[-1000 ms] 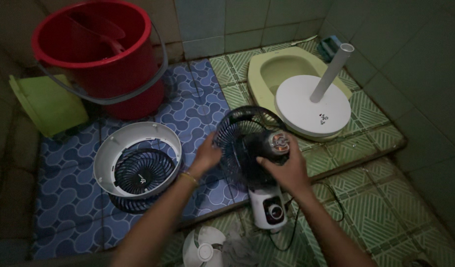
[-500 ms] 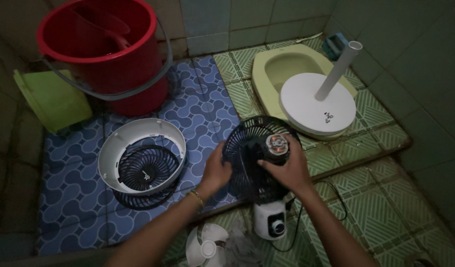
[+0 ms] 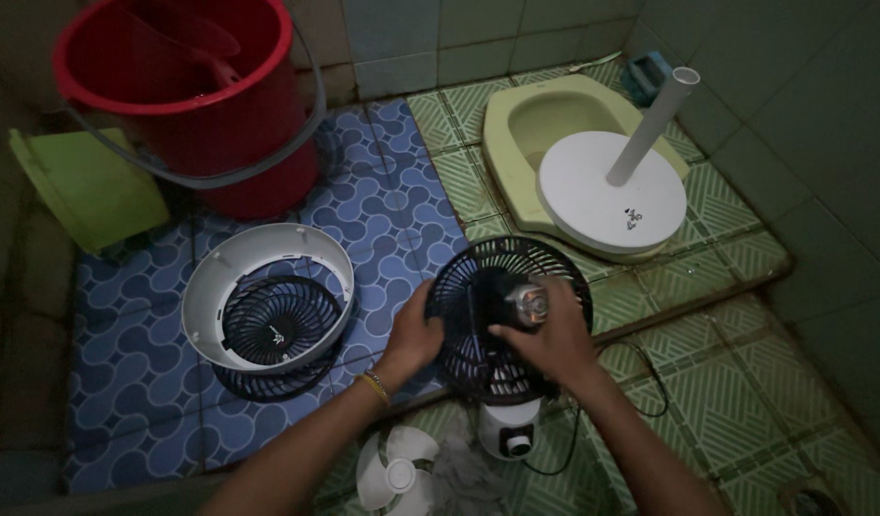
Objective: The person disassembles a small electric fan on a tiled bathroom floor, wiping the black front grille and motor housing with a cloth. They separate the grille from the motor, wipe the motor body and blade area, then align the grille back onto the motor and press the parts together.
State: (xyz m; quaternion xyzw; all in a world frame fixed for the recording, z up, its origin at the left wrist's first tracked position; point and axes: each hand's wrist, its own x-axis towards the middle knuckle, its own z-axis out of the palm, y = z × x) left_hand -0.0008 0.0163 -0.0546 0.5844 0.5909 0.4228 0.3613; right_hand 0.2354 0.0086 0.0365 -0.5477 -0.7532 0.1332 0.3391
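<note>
Here, a black fan grille [image 3: 478, 320], round and ribbed, is held upright over the green tiled floor [image 3: 746, 382], above a white motor housing [image 3: 510, 430]. Its left rim is clasped by the left hand [image 3: 413, 336], fingers curled; the hub at its centre is covered by the right hand [image 3: 547, 342], fingers bent around a shiny cap [image 3: 528, 304]. Two grilles are counted, the second lying in a white fan shell [image 3: 268, 287]. One red bucket [image 3: 192, 96], one white fan base [image 3: 612, 196] and one white blade [image 3: 394, 470] are seen.
</note>
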